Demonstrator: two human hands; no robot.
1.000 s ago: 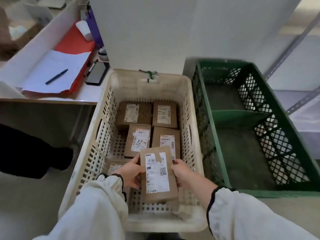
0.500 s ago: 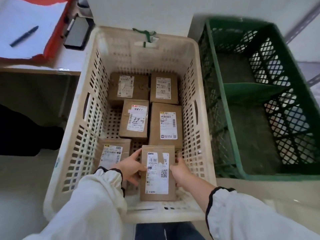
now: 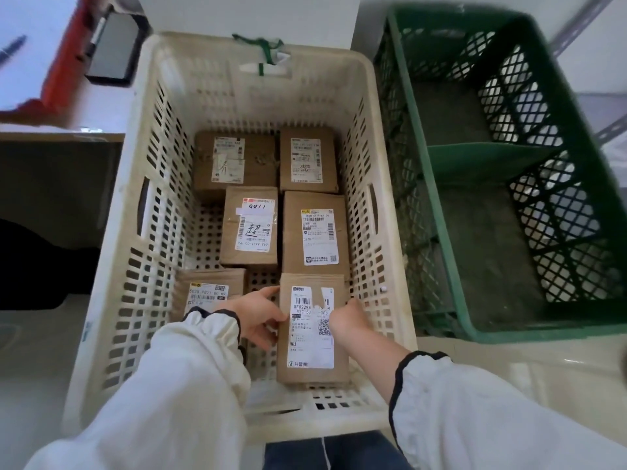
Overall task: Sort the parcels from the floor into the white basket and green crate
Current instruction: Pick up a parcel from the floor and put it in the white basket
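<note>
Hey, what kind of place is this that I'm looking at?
Probably a courier or parcel sorting point: cardboard parcels with barcode shipping labels lie in the white basket, a green crate stands beside it, and a desk with paper and a pen is at left.

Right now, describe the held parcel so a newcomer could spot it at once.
Find the white basket, left of the green crate. The parcel sits in its near right corner. Unlike the five neighbours, it is gripped by the left hand and right hand, one on each side.
</note>
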